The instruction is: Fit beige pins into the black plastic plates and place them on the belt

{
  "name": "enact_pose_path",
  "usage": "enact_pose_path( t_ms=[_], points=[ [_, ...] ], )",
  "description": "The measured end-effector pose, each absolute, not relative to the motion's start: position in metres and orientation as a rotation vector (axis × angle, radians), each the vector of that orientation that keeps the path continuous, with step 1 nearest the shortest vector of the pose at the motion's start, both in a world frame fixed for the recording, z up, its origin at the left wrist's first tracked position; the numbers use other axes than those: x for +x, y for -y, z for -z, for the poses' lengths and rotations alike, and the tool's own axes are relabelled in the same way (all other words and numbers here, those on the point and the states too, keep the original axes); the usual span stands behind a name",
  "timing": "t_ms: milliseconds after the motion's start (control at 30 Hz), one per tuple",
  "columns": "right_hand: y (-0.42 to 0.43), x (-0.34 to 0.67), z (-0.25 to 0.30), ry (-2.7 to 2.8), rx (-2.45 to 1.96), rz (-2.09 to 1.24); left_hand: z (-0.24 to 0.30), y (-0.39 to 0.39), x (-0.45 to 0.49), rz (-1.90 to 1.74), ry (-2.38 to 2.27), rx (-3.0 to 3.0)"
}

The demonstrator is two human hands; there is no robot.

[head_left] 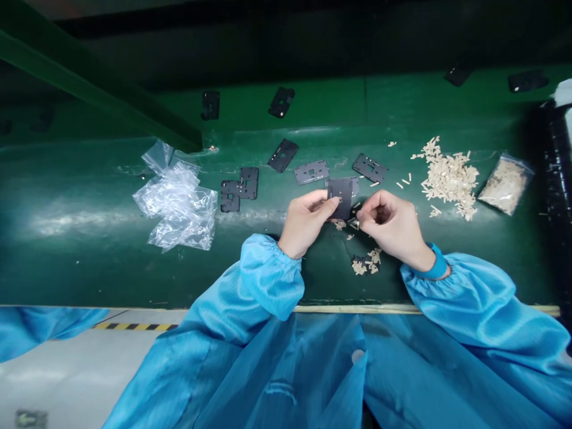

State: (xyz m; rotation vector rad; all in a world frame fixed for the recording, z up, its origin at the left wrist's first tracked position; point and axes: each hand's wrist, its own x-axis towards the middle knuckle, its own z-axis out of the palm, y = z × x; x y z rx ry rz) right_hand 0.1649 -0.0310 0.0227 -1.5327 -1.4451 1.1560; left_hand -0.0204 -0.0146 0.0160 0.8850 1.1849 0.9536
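My left hand (306,220) is closed on a small black flat plate (340,196) with cut-outs, holding it upright above the green work surface (89,262). My right hand (389,225) is pinched close to the plate's right lower edge; a small beige piece (354,224) shows at its fingertips. A few beige pieces (367,262) lie on the surface just below my hands. Both arms wear blue sleeves.
Several more black plates (311,171) lie beyond my hands, others (239,188) to the left and farther back (281,102). A pile of beige pieces (449,177) and a filled bag (504,183) sit right. Crumpled clear bags (176,199) lie left. A green beam (98,83) crosses upper left.
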Motion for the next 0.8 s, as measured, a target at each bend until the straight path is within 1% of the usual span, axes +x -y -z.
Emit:
enact_pose_path(
  t_ms=[367,567,800],
  points=[
    [0.0342,0.1574,-0.0246,1.667,-1.543,-0.849,-0.0136,0.0201,-0.0172,-1.063,-1.265,1.122],
    [0.0328,0.1564,-0.0263,1.718,-1.529,-0.819,-0.0136,0.0224,-0.0175,-1.091,-1.267,1.232],
    [0.0348,0.1583,-0.0254,1.693,-1.533,-0.923,-0.0146,0.0236,-0.0172,-1.08,-1.296,1.278]
  ],
)
